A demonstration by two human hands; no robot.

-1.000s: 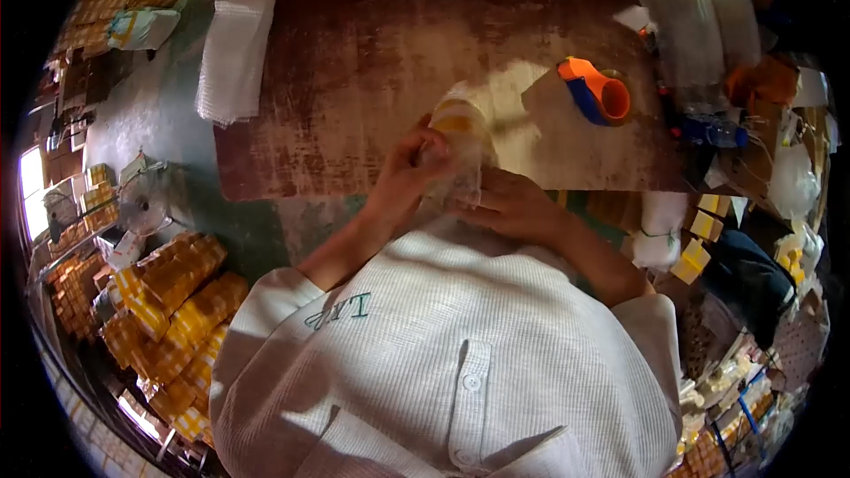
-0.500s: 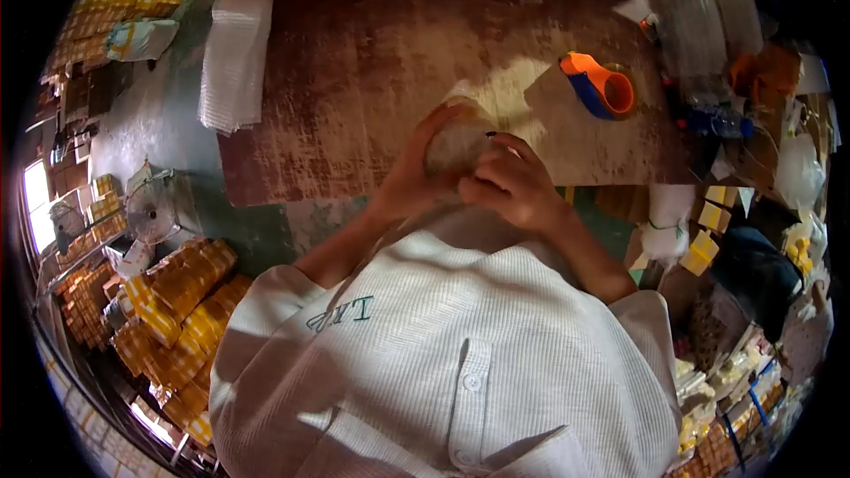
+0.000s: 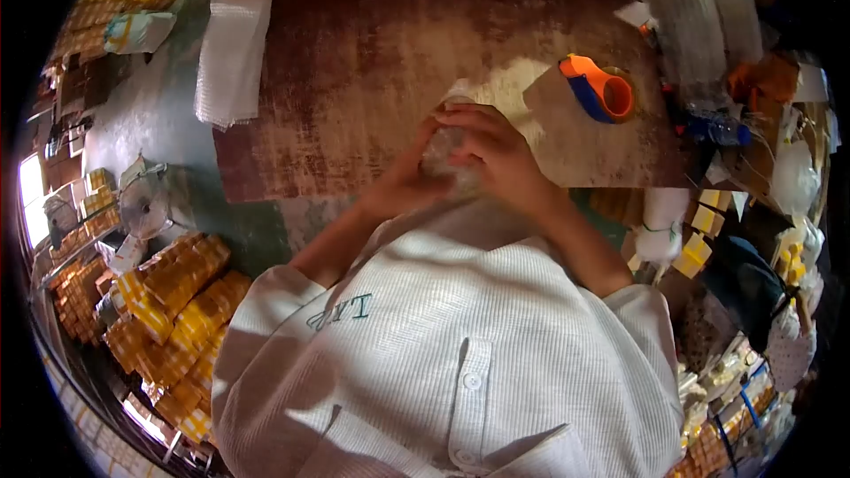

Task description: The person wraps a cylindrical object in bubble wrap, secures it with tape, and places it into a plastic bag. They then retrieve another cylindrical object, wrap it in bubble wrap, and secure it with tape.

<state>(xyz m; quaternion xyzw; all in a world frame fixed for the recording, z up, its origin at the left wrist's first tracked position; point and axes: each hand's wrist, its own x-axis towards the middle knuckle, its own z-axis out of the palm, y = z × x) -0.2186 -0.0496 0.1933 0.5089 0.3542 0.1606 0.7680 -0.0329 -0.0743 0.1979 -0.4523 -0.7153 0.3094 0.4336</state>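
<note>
Between my two hands, near the table's front edge, is a bundle in translucent plastic wrap [image 3: 439,149]; what lies inside it cannot be made out. My left hand [image 3: 405,179] curls around its left side. From the right, my right hand [image 3: 492,149] lies across its upper part with bent fingers, closed on it. A bit of clear plastic sticks out beyond the fingertips. An orange and blue tape dispenser [image 3: 599,91] sits on the table to the right of my hands.
White bubble wrap sheets [image 3: 235,53] hang over the left edge of the brown table [image 3: 345,80]. Clear plastic rolls [image 3: 686,9] and a bottle [image 3: 722,130] are at the right. Yellow-taped parcels [image 3: 177,288] and a fan [image 3: 144,204] stand on the left.
My right hand has moved up and left over the bundle, and its fingers now reach across the top near my left fingertips. The tape dispenser has stayed in place.
</note>
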